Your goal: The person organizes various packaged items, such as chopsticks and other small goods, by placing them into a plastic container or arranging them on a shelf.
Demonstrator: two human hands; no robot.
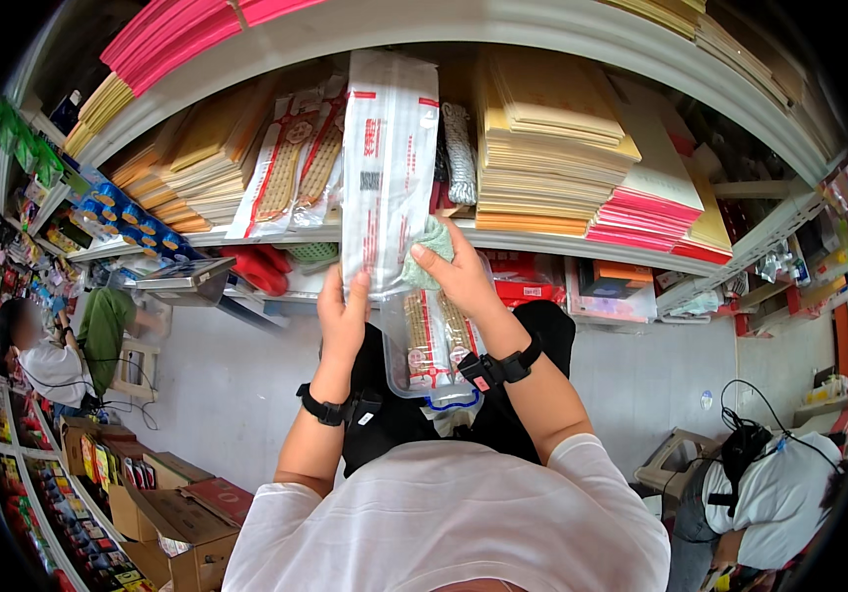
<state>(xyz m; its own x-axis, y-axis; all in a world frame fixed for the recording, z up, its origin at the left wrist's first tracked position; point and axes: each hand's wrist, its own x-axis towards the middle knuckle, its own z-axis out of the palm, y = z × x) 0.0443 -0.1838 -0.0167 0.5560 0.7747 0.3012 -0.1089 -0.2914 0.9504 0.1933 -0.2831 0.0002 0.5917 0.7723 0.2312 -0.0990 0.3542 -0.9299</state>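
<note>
My left hand (345,314) grips the lower left corner of a long white plastic packet (391,170) with red print. A pale green cloth (428,255) is bunched in my right hand (461,274), against the packet's lower right edge. The packet's upper part reaches over the shelf. Below my hands, a clear plastic box (396,362) with a blue handle holds packaged woven insoles (422,344). More such insoles (279,174) in clear and red packets lie on the shelf, left of the white packet.
Stacks of brown envelopes (542,170) and a coil of silvery rope (459,152) fill the metal shelf (616,251). A metal box (183,281) juts out at the left. Cardboard boxes (194,533) stand lower left. One person (54,362) sits at the left, another (772,488) at the lower right.
</note>
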